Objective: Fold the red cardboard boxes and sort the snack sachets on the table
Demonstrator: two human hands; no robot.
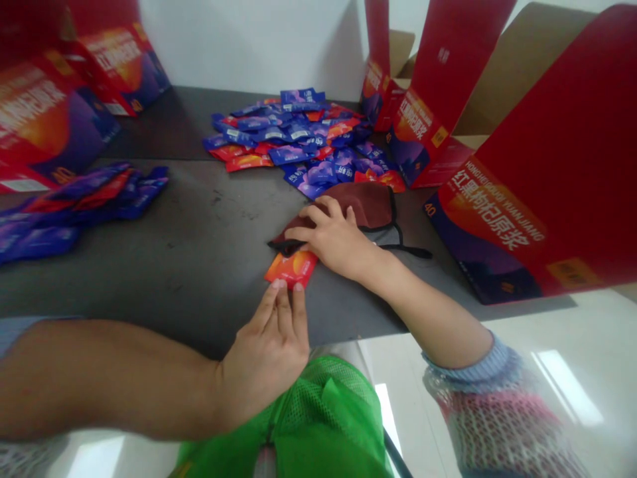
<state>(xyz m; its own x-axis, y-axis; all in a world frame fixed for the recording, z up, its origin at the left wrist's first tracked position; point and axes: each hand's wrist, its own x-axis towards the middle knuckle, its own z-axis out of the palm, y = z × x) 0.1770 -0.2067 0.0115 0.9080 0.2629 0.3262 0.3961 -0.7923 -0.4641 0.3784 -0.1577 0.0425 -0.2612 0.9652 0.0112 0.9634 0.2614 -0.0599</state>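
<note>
An orange-red sachet (293, 267) lies near the front edge of the dark table. My left hand (271, 345) has its fingers pressed together on the sachet's near edge; its thumb is hidden. Just beyond, a brown cloth piece with black edging and a black strap (368, 202), resembling a fabric face mask, covers the sachet's far end. My right hand (333, 236) rests palm down on this cloth, its fingers bent and spread apart. Behind the cloth is a heap of blue and red sachets (298, 136).
More blue and red sachets (94, 199) are piled at the left. Tall red boxes stand open at the right, the nearest box (527, 199) close to my right forearm. Other red boxes (109, 60) stand at the back left. A white wall (259, 40) bounds the table (199, 219).
</note>
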